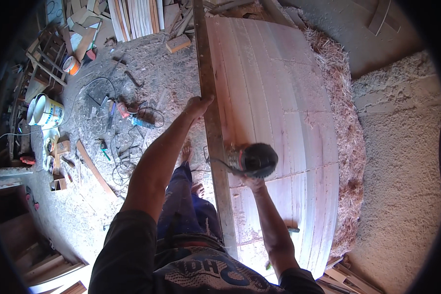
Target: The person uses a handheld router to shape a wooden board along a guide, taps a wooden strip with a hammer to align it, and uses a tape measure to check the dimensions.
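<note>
A wide panel of joined pale wooden boards (299, 142) stretches along my right side, edged on my side by a long, narrow, dark beam (205, 63). My left hand (199, 106) grips this beam, its fingers partly hidden over the edge. My right hand (254, 183) is closed on a corded power tool (259, 160) with a round dark body, held over the boards close to the beam. The tool covers most of those fingers, and its working face is hidden underneath. Its cable loops toward the beam.
Wood shavings (350, 161) are heaped along the panel's far side, before a rough wall (402, 181). On the dusty floor to my left lie a blue power tool (143, 122), tangled cables and a wooden strip (94, 166). White buckets (48, 110) stand farther left; planks (136, 19) are stacked ahead.
</note>
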The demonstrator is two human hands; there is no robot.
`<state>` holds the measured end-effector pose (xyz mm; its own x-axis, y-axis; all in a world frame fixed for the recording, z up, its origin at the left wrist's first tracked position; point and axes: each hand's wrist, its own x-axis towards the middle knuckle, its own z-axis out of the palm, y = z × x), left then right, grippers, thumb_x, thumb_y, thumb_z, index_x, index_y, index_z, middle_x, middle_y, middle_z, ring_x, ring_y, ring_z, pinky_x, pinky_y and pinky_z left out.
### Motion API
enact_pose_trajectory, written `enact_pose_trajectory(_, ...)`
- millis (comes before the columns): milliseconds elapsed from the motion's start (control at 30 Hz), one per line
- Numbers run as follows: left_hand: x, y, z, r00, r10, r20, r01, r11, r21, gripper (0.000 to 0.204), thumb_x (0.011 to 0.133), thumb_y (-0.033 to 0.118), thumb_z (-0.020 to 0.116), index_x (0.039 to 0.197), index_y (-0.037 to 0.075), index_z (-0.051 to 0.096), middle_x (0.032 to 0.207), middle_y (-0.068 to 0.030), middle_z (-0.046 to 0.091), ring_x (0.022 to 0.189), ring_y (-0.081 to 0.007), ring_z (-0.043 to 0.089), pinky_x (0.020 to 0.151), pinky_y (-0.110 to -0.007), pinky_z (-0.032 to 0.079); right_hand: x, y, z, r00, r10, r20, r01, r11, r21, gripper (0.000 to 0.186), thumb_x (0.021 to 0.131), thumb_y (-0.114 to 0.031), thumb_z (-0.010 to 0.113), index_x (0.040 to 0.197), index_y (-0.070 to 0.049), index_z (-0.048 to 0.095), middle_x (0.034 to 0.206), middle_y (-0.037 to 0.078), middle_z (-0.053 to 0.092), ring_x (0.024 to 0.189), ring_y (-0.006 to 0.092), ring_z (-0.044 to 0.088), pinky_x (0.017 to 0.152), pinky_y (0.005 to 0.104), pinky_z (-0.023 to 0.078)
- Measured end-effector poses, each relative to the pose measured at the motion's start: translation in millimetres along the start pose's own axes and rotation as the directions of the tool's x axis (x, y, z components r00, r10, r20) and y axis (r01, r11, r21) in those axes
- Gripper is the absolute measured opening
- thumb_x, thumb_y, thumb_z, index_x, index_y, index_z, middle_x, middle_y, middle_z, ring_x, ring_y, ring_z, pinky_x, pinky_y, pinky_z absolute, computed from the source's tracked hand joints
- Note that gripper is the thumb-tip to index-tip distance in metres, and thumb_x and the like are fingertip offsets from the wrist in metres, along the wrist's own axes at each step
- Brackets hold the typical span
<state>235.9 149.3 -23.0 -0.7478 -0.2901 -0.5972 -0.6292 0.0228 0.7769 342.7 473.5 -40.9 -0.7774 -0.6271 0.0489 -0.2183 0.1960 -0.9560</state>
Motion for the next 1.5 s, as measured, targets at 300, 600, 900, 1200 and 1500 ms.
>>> enact_pose_trajectory(300, -10.0, -3.0, 6.5, 0.989, 0.129, -0.075, -0.134, 0.988, -0.071, 0.057, 0.090, 0.056, 0.063, 0.087, -0.001, 0.065, 0.065, -0.0035, 0.055, 0.052, -0.0162, 0.051, 0.048, -0.036, 0.042, 28.4, -6.3, -1.5, 0.999, 0.023, -0.042, -0.020, 0.997, 0.073, 0.070, 0.084, -0.052, 0.068, 0.143, -0.021, 0.047, 0.142, 0.002, 0.053, 0.133, 0.0220, 0.046, 0.114, 0.0452, 0.035)
enact_pose_trajectory(600, -5.0, -2.9, 1.2, 0.995, 0.043, 0.089, -0.043, 0.999, -0.004, 0.066, 0.085, 0.067, 0.063, 0.108, 0.005, 0.060, 0.085, -0.0011, 0.056, 0.078, -0.0183, 0.057, 0.070, -0.043, 0.048, 53.1, -35.3, -9.4, 1.000, -0.014, -0.008, 0.012, 0.961, -0.275, 0.077, 0.077, -0.053, 0.076, 0.141, -0.021, 0.049, 0.140, 0.001, 0.055, 0.133, 0.0229, 0.045, 0.118, 0.0414, 0.027)
enact_pose_trajectory(900, -26.0, 25.3, 10.6, 0.555, 0.730, -0.400, -0.401, 0.656, 0.640, 0.056, 0.091, 0.036, 0.065, 0.124, -0.008, 0.057, 0.113, -0.0238, 0.064, 0.105, -0.0387, 0.064, 0.091, -0.045, 0.051, 96.3, -70.3, -0.4, 0.966, 0.143, -0.216, -0.044, 0.912, 0.407, 0.077, 0.061, 0.001, 0.083, 0.130, -0.010, 0.049, 0.120, 0.001, 0.064, 0.103, 0.0137, 0.064, 0.090, 0.0314, 0.053)
enact_pose_trajectory(1200, -163.3, 81.5, 2.6, 0.432, 0.884, 0.178, -0.851, 0.465, -0.242, 0.037, 0.094, 0.002, 0.061, 0.130, -0.005, 0.056, 0.125, -0.0161, 0.062, 0.108, -0.0186, 0.062, 0.092, -0.029, 0.049, 58.5, -178.0, -25.5, 0.852, 0.383, -0.356, -0.382, 0.921, 0.078, 0.072, 0.055, -0.015, 0.083, 0.121, -0.013, 0.054, 0.096, 0.010, 0.070, 0.093, 0.0246, 0.070, 0.083, 0.0374, 0.055)
enact_pose_trajectory(1500, -217.8, 65.6, 38.7, 0.539, 0.787, 0.301, -0.747, 0.612, -0.261, 0.035, 0.093, 0.000, 0.063, 0.128, -0.004, 0.060, 0.124, -0.0131, 0.063, 0.108, -0.0169, 0.061, 0.092, -0.029, 0.048, -26.5, -195.1, -11.7, 0.743, 0.317, -0.589, -0.520, 0.828, -0.211, 0.067, 0.056, -0.021, 0.079, 0.117, -0.009, 0.054, 0.097, 0.016, 0.069, 0.090, 0.0356, 0.069, 0.081, 0.0445, 0.054)
